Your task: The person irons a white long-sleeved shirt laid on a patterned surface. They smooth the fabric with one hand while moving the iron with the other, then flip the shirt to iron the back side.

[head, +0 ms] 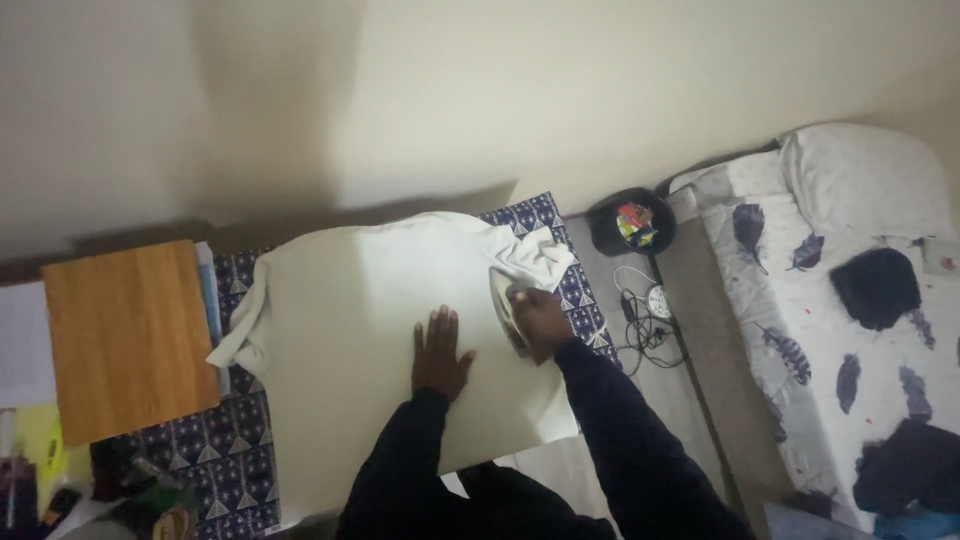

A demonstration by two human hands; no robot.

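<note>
Two hands are working on a pale garment (360,330) spread over a patterned blue cloth (215,450).

The left hand (440,352) is lying flat, fingers released, pressing the fabric; the right hand (543,318) is grasping an iron (508,312), which is blurring into the cloth and is partly hiding under the fingers; dark sleeves are covering both wrists; a wooden board (125,335) is sitting left, a bed (800,330) is being cut off right.

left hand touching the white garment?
Touching. The head view shows the left hand lying flat, palm down, on the white garment, with no gap visible.
</note>
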